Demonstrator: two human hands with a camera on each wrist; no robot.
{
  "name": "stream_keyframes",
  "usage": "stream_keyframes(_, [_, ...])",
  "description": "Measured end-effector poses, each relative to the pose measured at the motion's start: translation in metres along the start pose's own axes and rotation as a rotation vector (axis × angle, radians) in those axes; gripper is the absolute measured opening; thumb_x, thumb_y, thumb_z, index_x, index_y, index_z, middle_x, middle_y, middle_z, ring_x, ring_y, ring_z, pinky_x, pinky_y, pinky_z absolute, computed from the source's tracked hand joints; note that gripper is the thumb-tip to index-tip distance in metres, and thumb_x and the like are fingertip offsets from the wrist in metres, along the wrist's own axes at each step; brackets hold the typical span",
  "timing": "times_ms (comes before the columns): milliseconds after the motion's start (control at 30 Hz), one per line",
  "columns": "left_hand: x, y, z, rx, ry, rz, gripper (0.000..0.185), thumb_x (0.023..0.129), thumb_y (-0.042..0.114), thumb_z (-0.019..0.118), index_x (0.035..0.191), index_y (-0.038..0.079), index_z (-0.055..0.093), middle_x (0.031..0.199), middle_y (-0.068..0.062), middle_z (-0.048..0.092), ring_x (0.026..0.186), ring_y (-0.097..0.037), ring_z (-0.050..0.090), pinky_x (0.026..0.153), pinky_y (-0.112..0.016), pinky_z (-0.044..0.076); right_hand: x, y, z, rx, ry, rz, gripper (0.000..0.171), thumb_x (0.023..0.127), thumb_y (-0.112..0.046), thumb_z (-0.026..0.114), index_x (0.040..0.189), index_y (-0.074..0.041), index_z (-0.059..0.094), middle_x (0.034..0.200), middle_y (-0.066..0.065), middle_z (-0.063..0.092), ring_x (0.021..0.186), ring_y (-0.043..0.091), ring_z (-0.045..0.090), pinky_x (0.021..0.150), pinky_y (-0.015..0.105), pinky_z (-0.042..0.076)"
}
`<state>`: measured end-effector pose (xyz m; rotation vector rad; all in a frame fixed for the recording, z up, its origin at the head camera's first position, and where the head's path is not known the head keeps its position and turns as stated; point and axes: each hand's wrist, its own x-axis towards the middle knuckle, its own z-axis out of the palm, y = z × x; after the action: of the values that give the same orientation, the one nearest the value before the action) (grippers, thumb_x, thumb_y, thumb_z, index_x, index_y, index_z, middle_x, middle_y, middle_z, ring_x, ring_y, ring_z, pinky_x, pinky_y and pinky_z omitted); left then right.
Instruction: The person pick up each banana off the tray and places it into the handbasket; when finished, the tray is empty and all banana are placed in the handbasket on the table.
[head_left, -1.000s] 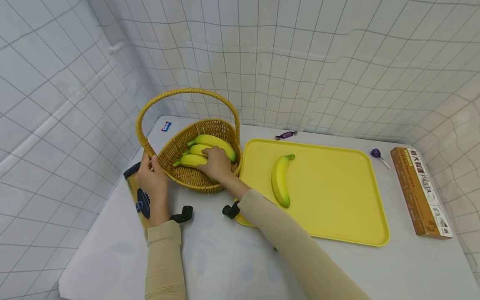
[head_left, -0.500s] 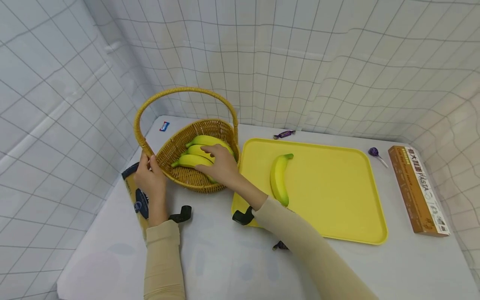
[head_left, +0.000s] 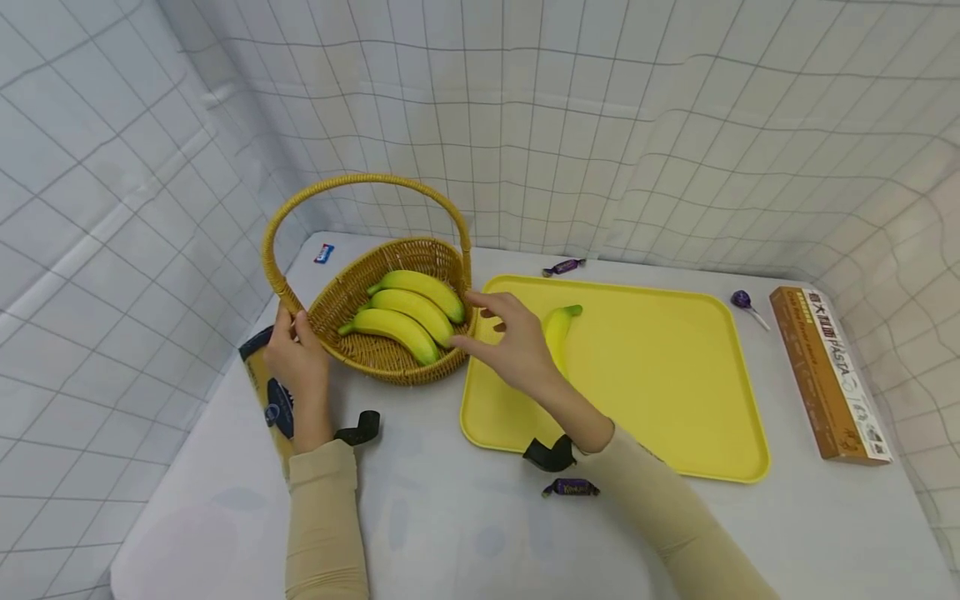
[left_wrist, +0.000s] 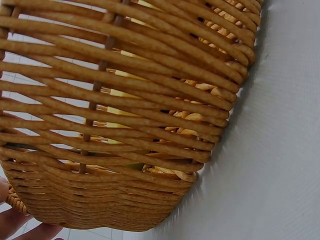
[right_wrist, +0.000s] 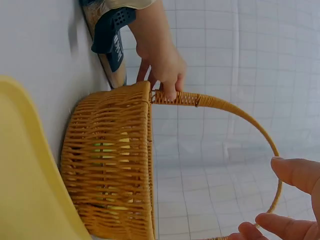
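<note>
My left hand (head_left: 300,362) grips the yellow wicker basket (head_left: 416,248) where its tall handle (head_left: 367,177) meets the left rim. Inside lie three bananas (head_left: 408,310) side by side. Just right of the basket, over the edge of a yellow tray (head_left: 660,383), hovers my right hand (head_left: 517,346) with fingers spread and nothing in them. One more banana (head_left: 561,325) lies on the tray, partly hidden behind that hand. The left wrist view is filled by the basket's woven wall (left_wrist: 125,125), while the right wrist view shows the right hand's fingertips (right_wrist: 295,172) apart from the handle.
Purple wrapped candies lie behind the tray (head_left: 564,267) and before it (head_left: 572,487). A lollipop (head_left: 742,300) and a pasta box (head_left: 831,375) stand at the right. Left of the basket are a small blue packet (head_left: 324,253) and a tan-and-navy package (head_left: 270,387).
My right hand has let go of the bananas and drawn back rightward out of the basket, uncovering all three. The left hand keeps its grip on the handle's base.
</note>
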<state>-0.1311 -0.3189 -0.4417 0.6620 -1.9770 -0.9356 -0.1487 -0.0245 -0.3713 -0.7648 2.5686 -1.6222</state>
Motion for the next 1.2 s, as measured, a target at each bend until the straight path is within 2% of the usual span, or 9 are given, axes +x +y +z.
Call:
stream_keyframes(200, [0.000, 0.000, 0.000, 0.001, 0.001, -0.009, 0.023, 0.100, 0.018, 0.053, 0.099, -0.003, 0.063, 0.105, -0.020, 0.071, 0.107, -0.034, 0.068, 0.085, -0.053, 0.055, -0.022, 0.020, -0.027, -0.016, 0.086, 0.060, 0.059, 0.081, -0.022, 0.079, 0.135, -0.011, 0.058, 0.129, 0.009, 0.060, 0.114, 0.028, 0.056, 0.094, 0.047, 0.049])
stream_keyframes(333, [0.000, 0.001, 0.000, 0.007, 0.003, -0.008, 0.023, 0.100, 0.018, 0.053, 0.097, -0.003, 0.062, 0.103, -0.020, 0.071, 0.106, -0.034, 0.068, 0.085, -0.054, 0.055, -0.034, 0.034, -0.040, -0.072, 0.136, 0.082, 0.062, 0.080, -0.020, 0.080, 0.137, -0.008, 0.056, 0.131, 0.012, 0.057, 0.116, 0.030, 0.054, 0.096, 0.052, 0.047])
stream_keyframes(567, [0.001, 0.000, 0.001, 0.018, 0.003, 0.000, 0.021, 0.100, 0.016, 0.054, 0.097, -0.003, 0.063, 0.103, -0.021, 0.071, 0.106, -0.035, 0.068, 0.086, -0.054, 0.055, -0.046, 0.061, -0.059, -0.127, 0.183, 0.104, 0.070, 0.079, -0.018, 0.081, 0.140, -0.004, 0.050, 0.136, 0.019, 0.052, 0.122, 0.034, 0.050, 0.098, 0.054, 0.045])
stream_keyframes(733, [0.001, 0.001, 0.001, 0.019, -0.007, -0.006, 0.021, 0.100, 0.017, 0.054, 0.101, -0.002, 0.064, 0.106, -0.021, 0.071, 0.107, -0.036, 0.068, 0.086, -0.053, 0.055, -0.053, 0.076, -0.067, -0.148, 0.182, 0.155, 0.077, 0.078, -0.019, 0.082, 0.143, -0.002, 0.045, 0.140, 0.020, 0.048, 0.125, 0.036, 0.048, 0.100, 0.053, 0.043])
stream_keyframes(867, [0.002, 0.001, 0.001, 0.016, -0.003, 0.007, 0.021, 0.100, 0.017, 0.054, 0.098, -0.003, 0.063, 0.105, -0.022, 0.070, 0.107, -0.036, 0.067, 0.087, -0.053, 0.054, -0.056, 0.088, -0.069, -0.152, 0.172, 0.200, 0.082, 0.078, -0.022, 0.082, 0.145, 0.000, 0.041, 0.143, 0.021, 0.045, 0.127, 0.037, 0.046, 0.103, 0.051, 0.043])
stream_keyframes(1200, [-0.001, 0.001, 0.001, 0.017, 0.009, 0.010, 0.021, 0.100, 0.015, 0.053, 0.096, -0.004, 0.062, 0.102, -0.023, 0.070, 0.107, -0.037, 0.067, 0.086, -0.054, 0.054, -0.058, 0.116, -0.057, -0.193, 0.098, 0.271, 0.091, 0.078, -0.031, 0.082, 0.148, 0.002, 0.034, 0.146, 0.023, 0.041, 0.127, 0.039, 0.047, 0.103, 0.052, 0.044])
